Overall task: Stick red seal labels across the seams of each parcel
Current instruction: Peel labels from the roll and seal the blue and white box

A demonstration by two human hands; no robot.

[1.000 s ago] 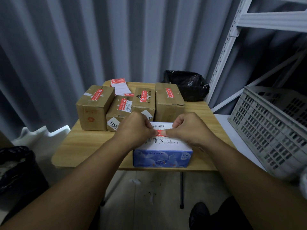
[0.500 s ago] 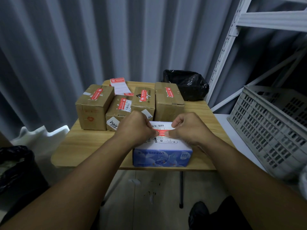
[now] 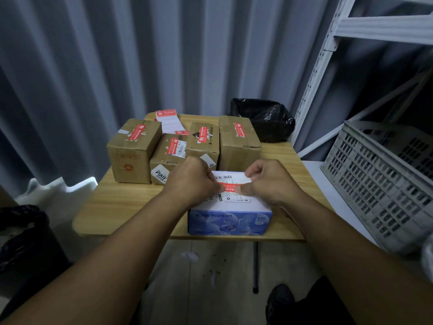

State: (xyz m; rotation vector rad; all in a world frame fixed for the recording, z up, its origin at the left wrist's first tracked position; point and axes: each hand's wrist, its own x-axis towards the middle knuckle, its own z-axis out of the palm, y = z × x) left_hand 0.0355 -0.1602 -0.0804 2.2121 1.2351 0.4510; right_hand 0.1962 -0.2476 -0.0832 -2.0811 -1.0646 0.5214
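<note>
Red seal label [image 3: 230, 186]: a short red strip with white print, stretched left to right over the white top of the blue and white box [image 3: 229, 219]. Whether it is already stuck down cannot be told.
Blue and white box: set at the table's [image 3: 117, 202] near edge, right of the middle, its blue printed side turned to the viewer. A barcode is printed near its far edge.
Left hand [image 3: 194, 181]: laid on the box's left part, fingers curled in. The label's left end is pinched between thumb and forefinger.
Right hand [image 3: 271, 181]: laid on the box's right part, fingers curled in. The label's right end is pinched under the thumb tip.
Brown boxes: four cardboard parcels are lined up across the middle of the table, just behind the hands. They are a large one [image 3: 131, 156] at the left, a low one [image 3: 166, 156], a taller one [image 3: 203, 146] and a large one [image 3: 236, 144] at the right. A red label is seen on the top of each.
Label stack [image 3: 167, 119]: white backing sheets with red labels, placed at the far edge behind the brown boxes.
Black bag [image 3: 264, 118]: crumpled plastic beyond the table's far right corner.
Grey crate [image 3: 384, 179]: slotted plastic, set on a white surface to the right of the table.
Shelf frame [image 3: 328, 66]: white perforated metal, raised at the upper right.
Black bin [image 3: 21, 242]: placed on the floor at the left.
</note>
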